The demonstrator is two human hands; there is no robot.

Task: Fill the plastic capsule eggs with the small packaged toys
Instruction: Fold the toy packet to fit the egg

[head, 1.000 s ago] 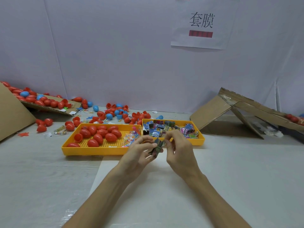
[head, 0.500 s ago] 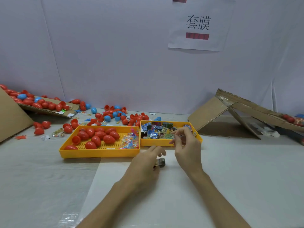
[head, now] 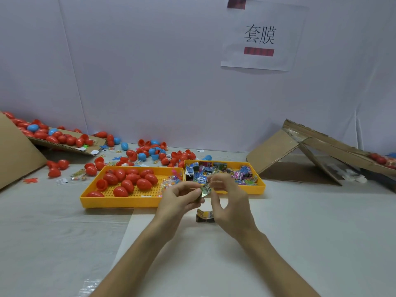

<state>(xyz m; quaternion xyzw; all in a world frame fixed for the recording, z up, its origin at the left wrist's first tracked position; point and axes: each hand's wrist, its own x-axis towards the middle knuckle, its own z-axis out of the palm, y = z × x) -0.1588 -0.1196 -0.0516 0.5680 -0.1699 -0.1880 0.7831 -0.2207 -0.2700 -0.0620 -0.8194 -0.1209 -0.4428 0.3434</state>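
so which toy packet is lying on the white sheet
The yellow-and-black packet just below the hands. Its lookalikes sit in the right yellow tray, except the held packet pinched between left hand and right hand.

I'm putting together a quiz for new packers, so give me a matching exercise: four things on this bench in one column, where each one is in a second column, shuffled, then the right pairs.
Things
1. greenish packet
2. dark packet
3. paper sign
4. heap of blue and pink packets

Places
A. in the right yellow tray
B. pinched between the left hand and the right hand
C. lying on the table, just below the hands
D. on the wall

Pairs: 1-B, 2-C, 3-D, 4-A
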